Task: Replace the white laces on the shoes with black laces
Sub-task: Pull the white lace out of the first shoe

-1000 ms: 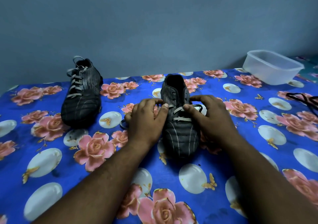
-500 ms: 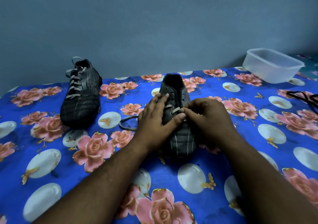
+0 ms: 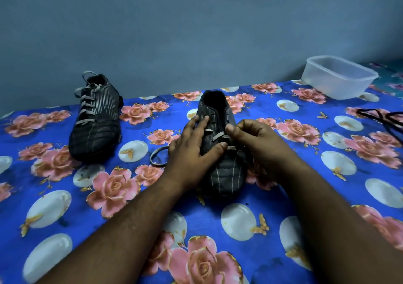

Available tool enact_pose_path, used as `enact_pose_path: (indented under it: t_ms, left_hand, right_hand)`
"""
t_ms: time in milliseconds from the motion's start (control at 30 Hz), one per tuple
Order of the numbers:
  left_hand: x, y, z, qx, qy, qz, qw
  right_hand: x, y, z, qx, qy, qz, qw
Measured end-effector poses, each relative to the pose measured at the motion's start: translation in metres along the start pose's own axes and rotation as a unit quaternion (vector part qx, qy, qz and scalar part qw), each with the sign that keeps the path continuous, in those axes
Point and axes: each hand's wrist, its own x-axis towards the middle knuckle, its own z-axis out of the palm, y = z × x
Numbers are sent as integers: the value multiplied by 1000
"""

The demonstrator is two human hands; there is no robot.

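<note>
my right hand [image 3: 259,146] pinches the white lace [image 3: 219,135] at a middle eyelet of the near shoe [image 3: 222,153], which lies on the flowered cloth [image 3: 283,196]. my left hand [image 3: 192,150] rests flat on it, fingers straight. i judge i am unthreading; next, draw that crossing free. the pinch itself is half hidden. black laces [image 3: 383,118] lie far right, cut off. 1 far shoe [image 3: 96,118] stays fully laced.

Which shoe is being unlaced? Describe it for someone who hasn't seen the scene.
On the floral blue cloth, two dark striped shoes stand. It's the near shoe, centre, under both hands; unlike the far-left shoe, its upper eyelets are already bare.
</note>
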Motion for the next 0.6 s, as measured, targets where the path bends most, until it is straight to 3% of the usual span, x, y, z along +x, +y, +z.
enact_pose_path:
  t_ms: [67, 167, 233, 333, 500, 600]
  left_hand:
    - [0, -1, 0, 8, -3, -2, 1000]
    - [0, -1, -1, 11, -12, -4, 1000]
    - [0, -1, 0, 12, -9, -5, 1000]
    - [0, -1, 0, 18, -8, -6, 1000]
    - [0, -1, 0, 30, -8, -8, 1000]
    - [0, 0, 0, 32, -10, -10, 999]
  right_hand:
    - [3, 2, 0, -97, 42, -55, 993]
    - [7, 6, -4, -334, 114, -147, 924]
    - [8, 4, -5, -389, 129, -193, 892]
    - [7, 2, -5, -411, 136, -222, 874]
    - [8, -1, -8, -449, 135, -192, 862]
    - [9, -4, -19, -356, 165, -133, 910]
